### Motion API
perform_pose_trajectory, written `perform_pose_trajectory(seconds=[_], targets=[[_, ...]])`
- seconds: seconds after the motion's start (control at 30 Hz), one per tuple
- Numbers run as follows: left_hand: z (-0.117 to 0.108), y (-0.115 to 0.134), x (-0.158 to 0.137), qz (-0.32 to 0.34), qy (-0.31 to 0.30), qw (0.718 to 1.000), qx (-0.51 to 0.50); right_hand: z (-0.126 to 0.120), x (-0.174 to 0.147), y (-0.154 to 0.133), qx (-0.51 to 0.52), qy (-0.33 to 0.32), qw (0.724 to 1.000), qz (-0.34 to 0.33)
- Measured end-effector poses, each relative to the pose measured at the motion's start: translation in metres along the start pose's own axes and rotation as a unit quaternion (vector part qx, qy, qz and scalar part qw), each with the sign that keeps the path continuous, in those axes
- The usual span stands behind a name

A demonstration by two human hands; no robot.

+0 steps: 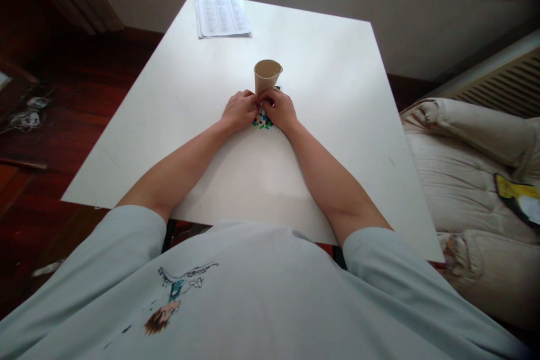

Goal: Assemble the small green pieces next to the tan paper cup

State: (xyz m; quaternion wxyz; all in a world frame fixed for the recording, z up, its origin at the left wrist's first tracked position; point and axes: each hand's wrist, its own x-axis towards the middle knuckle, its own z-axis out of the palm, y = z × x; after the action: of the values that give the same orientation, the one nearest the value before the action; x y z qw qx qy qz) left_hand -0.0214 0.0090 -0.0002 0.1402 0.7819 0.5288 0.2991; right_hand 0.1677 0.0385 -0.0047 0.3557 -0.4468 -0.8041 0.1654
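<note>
Left grip (241, 108) and right grip (282, 109) meet near the centre of the frame, slightly above its middle line, fingers bent inward and fingertips close together at the near side of a tan cup (266, 76). Whether either grip is clenched on the cup or on a small piece cannot be told — the contact surfaces are hidden. The cup is in the upper centre of the frame, its wide mouth upward, its base out of sight behind the fingers.

Small coloured pieces (264, 121) — green, blue, black and pale — lie clustered on the white tabletop (333, 79) between the two grips, just below the fingertips in the frame. Individual shapes are too small to make out. One small dark-and-white item (278, 88) shows beside the cup, just above the right grip; its nature cannot be determined.

Printed sheets (223, 17) lie at the far left corner of the tabletop, upper left of centre in the frame, well apart from the cup. A cream padded seat (455, 180) occupies the right side, bearing a yellow-and-black item (517, 191). Tangled pale cables (31, 118) lie on the reddish floor (97, 87) at the left edge.
</note>
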Motion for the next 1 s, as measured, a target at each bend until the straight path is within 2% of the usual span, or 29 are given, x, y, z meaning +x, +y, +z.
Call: perform_pose_trajectory(seconds=[0.23,0.57,0.83,1.0], targets=[[0.003,-0.004,0.000,-0.010,-0.009,1.000,0.009,0.005,0.002,0.009,-0.034,-0.016,0.999,0.026],[-0.004,0.005,-0.001,-0.012,-0.004,1.000,-0.005,-0.003,-0.001,-0.003,-0.011,-0.014,1.000,0.006],[-0.003,0.004,-0.001,-0.012,-0.006,1.000,0.009,0.003,0.002,0.007,-0.010,-0.008,1.000,0.014],[-0.001,0.001,-0.001,-0.008,-0.008,1.000,0.006,0.003,0.002,0.008,-0.012,-0.011,1.000,-0.004]])
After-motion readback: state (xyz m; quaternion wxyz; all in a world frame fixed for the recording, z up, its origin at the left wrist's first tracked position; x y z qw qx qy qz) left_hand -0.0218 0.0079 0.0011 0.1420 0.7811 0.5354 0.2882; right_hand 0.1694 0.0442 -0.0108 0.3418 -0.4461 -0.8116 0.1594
